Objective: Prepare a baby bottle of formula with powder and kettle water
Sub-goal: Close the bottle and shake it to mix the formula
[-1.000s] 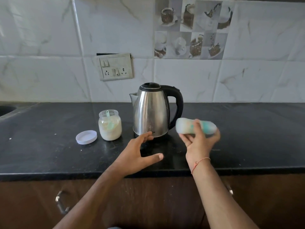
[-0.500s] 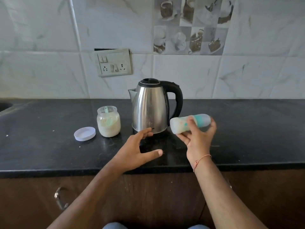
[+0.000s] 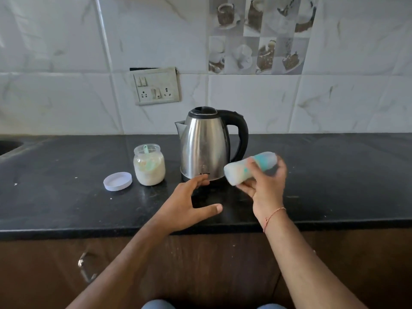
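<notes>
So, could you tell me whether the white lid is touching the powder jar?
Apart. The head view shows a strip of black counter between the white lid and the powder jar.

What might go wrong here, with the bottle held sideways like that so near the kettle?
The blurred, pale baby bottle with teal markings lies nearly sideways in the right hand; a loose top might leak. It is close to the stainless steel kettle with a black handle and might knock it. The clear glass jar of powder stands open beside its white round lid, so a bump might spill powder.

right hand (image 3: 266,188) grips tilted, blurred baby bottle (image 3: 249,167) | left hand (image 3: 189,204) open above counter (image 3: 66,197) | kettle (image 3: 206,146) upright behind | powder jar (image 3: 149,165) lidless, lid (image 3: 117,181) beside
</notes>
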